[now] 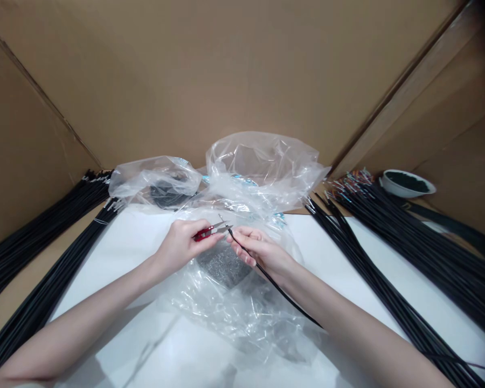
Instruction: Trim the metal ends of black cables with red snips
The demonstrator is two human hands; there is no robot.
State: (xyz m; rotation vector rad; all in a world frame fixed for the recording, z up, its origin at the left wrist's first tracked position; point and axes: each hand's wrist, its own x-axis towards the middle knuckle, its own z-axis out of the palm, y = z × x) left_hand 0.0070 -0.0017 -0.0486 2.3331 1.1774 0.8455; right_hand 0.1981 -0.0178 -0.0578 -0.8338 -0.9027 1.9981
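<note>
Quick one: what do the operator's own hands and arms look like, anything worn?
Left hand and right hand: both bare, no gloves; no watch or wristband visible. Left forearm and right forearm are slim and uncovered, no markings I can make out. A pale patch at the bottom-left edge might be a sleeve; can't tell.

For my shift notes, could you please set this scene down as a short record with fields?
Left hand: holds red-handled snips, blades apart
Right hand: holds a black cable near its end
Snips and cable: blades at the cable's end; contact unclear
Beneath the hands: crumpled clear plastic on a white surface
Left side: black cable bundles
Right side: more bundles, white bowl
</note>
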